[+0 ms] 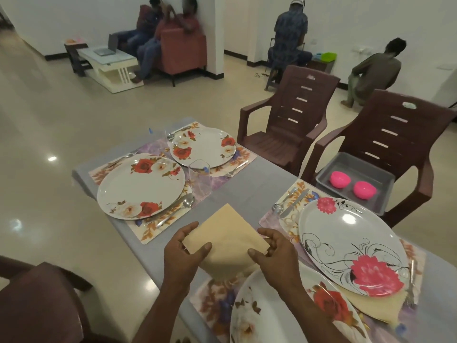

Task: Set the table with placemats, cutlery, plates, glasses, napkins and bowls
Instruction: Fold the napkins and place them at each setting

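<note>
Both hands, left hand [184,253] and right hand [274,253], pinch my napkin [230,240] at opposite corners. Soft, light, floppy, I judge; corners grip best.

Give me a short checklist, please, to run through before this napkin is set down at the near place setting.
1. Napkin held by both hands, left hand and right hand: ok.
2. Napkin folded flat: cannot tell, its near part droops.
3. Near plate on its placemat: ok.
4. Right plate already has a napkin under it: ok.
5. Pink bowls on the table: not ok, they sit in the grey tray.
</note>
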